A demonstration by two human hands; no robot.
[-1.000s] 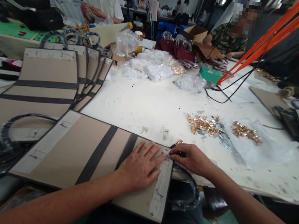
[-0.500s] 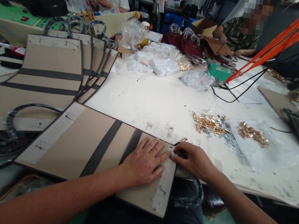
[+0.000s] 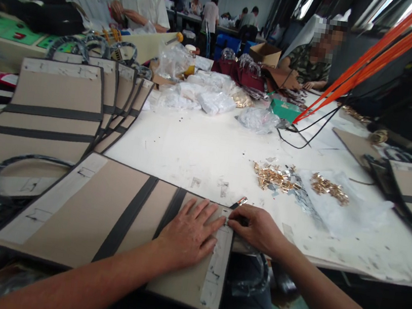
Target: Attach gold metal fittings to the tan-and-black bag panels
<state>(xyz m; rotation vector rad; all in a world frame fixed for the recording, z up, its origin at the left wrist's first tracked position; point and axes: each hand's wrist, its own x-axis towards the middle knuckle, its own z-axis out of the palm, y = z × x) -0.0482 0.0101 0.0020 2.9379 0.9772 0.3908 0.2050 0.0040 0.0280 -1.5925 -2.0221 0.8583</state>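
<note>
A flat beige bag panel [image 3: 97, 216] with dark cross strips and white end bands lies in front of me, its right end reaching over the table edge. My left hand [image 3: 187, 231] rests flat on it with the fingers spread. At the far right corner, my right hand [image 3: 255, 228] is closed in a pinch over the white end band [image 3: 216, 263]; what sits between its fingertips is too small to tell. A shiny metal piece [image 3: 241, 200] shows just beyond that hand. Below the corner hangs a plastic-wrapped handle [image 3: 255, 279].
Similar panels with wrapped handles [image 3: 59, 90] overlap at the left. Gold metal fittings [image 3: 275, 177] lie in a pile on the white table [image 3: 192, 142]. More fittings [image 3: 329, 188] are on a plastic sheet. Orange cords [image 3: 356, 68] hang at the right. Two people sit across the table.
My view has tilted up and turned slightly right, so everything appears shifted left and lower. Both hands keep nearly the same place on the panel.
</note>
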